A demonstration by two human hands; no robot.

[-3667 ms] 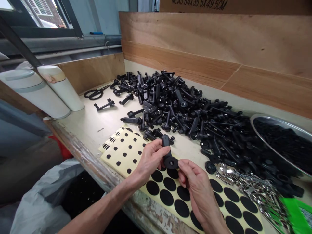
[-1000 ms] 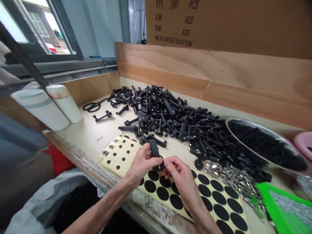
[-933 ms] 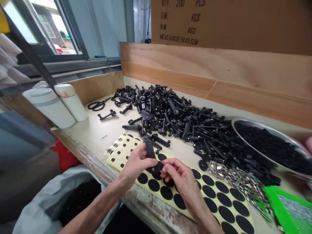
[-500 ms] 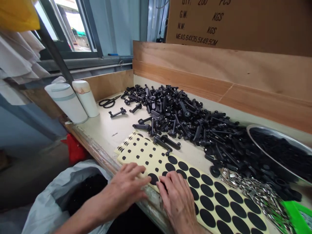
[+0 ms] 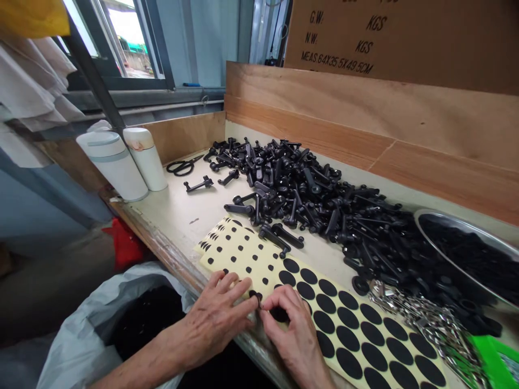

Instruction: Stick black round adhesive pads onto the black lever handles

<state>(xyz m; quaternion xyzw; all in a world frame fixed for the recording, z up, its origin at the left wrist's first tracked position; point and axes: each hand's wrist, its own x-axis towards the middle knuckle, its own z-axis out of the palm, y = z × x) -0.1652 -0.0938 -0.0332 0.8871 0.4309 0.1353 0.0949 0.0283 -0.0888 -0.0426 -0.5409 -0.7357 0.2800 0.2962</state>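
Observation:
A pale yellow backing sheet (image 5: 247, 249) carries rows of large black oval-looking stickers (image 5: 347, 320) on its right part and small black dots on its left. My left hand (image 5: 221, 308) lies on the sheet's near edge, fingers spread, its index fingertip beside one black sticker (image 5: 255, 295). My right hand (image 5: 291, 327) is closed, thumb and index fingertip pinched together at that sticker's near edge. The sticker looks slightly raised there; the fingers partly hide it. Behind the sheet spreads a heap of black plastic crank-like handles (image 5: 312, 183), several touching the sheet.
Metal clips (image 5: 421, 313) lie right, beside a green container (image 5: 492, 351) and a steel bowl (image 5: 421, 221) of black parts. Scissors (image 5: 182, 167) and two white bottles (image 5: 117, 167) stand left. A lined bag (image 5: 77, 335) hangs below the table edge. A wooden board (image 5: 324, 102) borders the back.
My right thumb and index finger have come together at the sticker's edge. My left hand has settled lower onto the sheet beside it. The view has shifted slightly.

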